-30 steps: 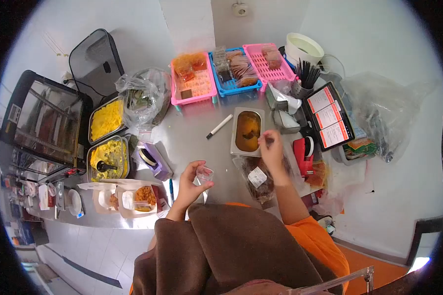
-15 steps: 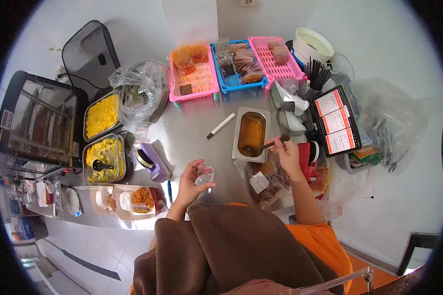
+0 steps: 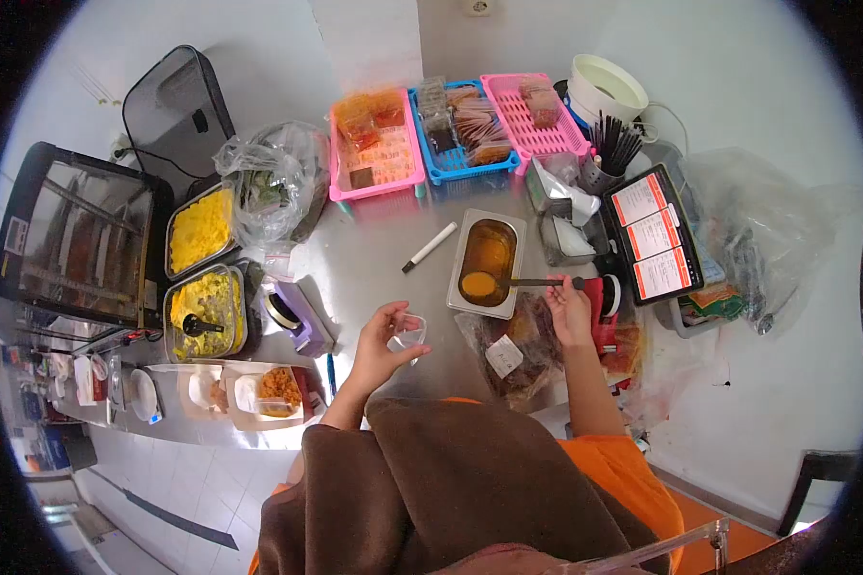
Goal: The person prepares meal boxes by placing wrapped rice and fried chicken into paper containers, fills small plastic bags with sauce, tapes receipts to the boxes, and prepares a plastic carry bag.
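My left hand [image 3: 385, 347] pinches a small clear plastic cup [image 3: 411, 331] above the front of the steel table. Closed round the dark handle of a ladle [image 3: 537, 283] is my right hand [image 3: 571, 311]. The ladle's bowl is full of orange-brown sauce and sits level at the near end of a rectangular steel pan [image 3: 457, 259] that holds more of this sauce. Just in front of the pan lies a clear bag of dark contents [image 3: 523, 355] with a white label. A white marker [image 3: 430, 247] with a black cap lies left of the pan.
Two food boxes [image 3: 268, 419] stand at the front left, near trays of yellow food [image 3: 201, 230]. A purple tape dispenser [image 3: 302, 326] is left of my left hand. Pink and blue baskets [image 3: 379, 192] line the back; a tablet [image 3: 654, 235] stands right.
The ladle's bowl has come up out of the sauce, filled, and its handle is now nearly level. My right hand shifted slightly right and down; the left hand with the cup moved slightly right.
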The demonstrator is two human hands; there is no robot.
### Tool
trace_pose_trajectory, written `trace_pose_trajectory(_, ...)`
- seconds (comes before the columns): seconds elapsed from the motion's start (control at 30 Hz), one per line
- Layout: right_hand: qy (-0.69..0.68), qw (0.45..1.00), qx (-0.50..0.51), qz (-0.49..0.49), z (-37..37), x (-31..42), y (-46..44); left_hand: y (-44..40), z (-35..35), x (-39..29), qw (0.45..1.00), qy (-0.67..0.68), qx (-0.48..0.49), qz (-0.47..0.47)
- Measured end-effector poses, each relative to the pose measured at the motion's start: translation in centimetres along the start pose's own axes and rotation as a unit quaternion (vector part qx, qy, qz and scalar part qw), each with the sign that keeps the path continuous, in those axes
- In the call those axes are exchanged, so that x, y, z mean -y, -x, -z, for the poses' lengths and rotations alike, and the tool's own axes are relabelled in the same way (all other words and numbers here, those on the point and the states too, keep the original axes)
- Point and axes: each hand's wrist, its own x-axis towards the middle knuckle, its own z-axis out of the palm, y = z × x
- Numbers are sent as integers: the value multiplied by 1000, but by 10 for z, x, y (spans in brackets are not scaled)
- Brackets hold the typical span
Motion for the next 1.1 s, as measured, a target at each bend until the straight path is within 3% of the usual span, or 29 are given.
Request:
trace_pose_trajectory(0.3,-15,996,0,83,-32,44,23,-57,-30,-11,985,-147,6,-87)
trace_pose_trajectory(0.5,6,979,24,204,-68,82,50,-85,-53,-18,980,-139,5,-142)
trace_pose_trajectory(0.63,58,951,52,299,-83,92,70,-91,-66,-24,986,-110,20,-126)
trace_pose_trajectory(0.9,244,838,124,473,-92,99,105,-91,-74,-32,994,-47,11,-101)
trace_pose_trajectory(1.1,323,697,248,590,-101,109,124,-94,-74,-22,989,-90,2,-114)
